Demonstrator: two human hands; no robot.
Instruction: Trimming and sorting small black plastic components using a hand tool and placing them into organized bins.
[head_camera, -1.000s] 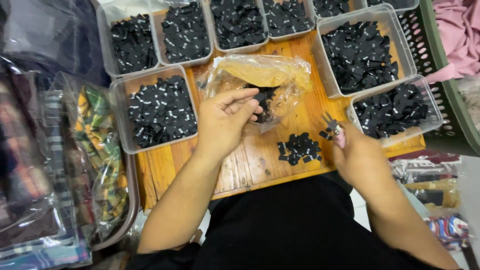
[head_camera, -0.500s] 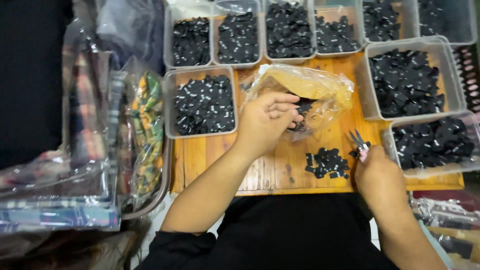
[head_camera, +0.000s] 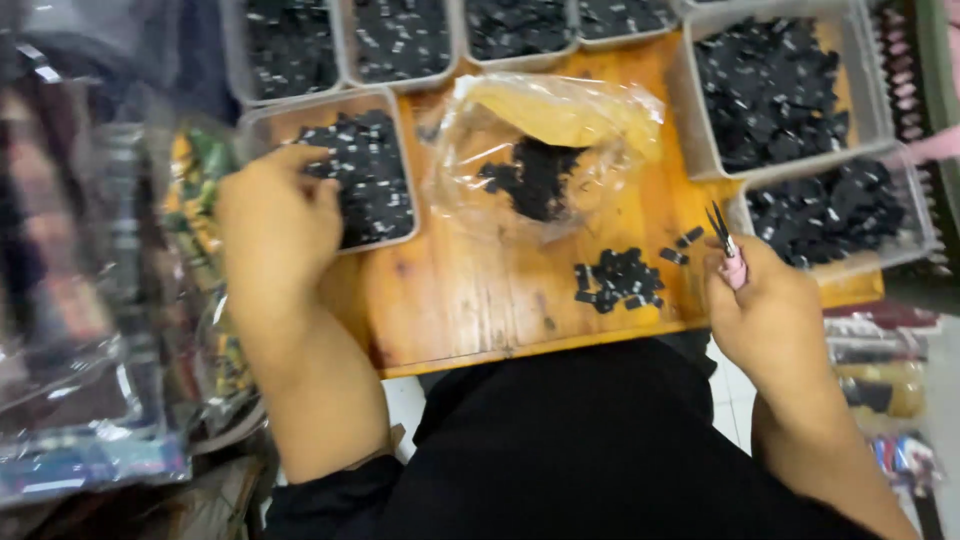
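My left hand (head_camera: 280, 215) rests over the near left corner of a clear plastic tray (head_camera: 405, 160) full of small black parts, fingers loosely curled; I cannot tell if it holds any. My right hand (head_camera: 765, 300) is closed around pink-handled tweezers (head_camera: 725, 240), tips pointing away from me. A small pile of black parts (head_camera: 620, 278) lies on the wooden board (head_camera: 470, 290) just left of the tweezers. A crumpled clear plastic bag (head_camera: 560, 150) with more black parts lies in the middle of the board.
Several more clear trays of black parts line the back (head_camera: 400, 40) and the right side (head_camera: 785, 90) (head_camera: 850, 215). A clear bin (head_camera: 200, 330) with colourful packets sits at my left, with plastic packaging beside it. My black-clothed lap is below the board.
My left hand has left the plastic bag and moved left to the tray of black parts. The view has shifted right and closer. My right hand still grips the tweezers.
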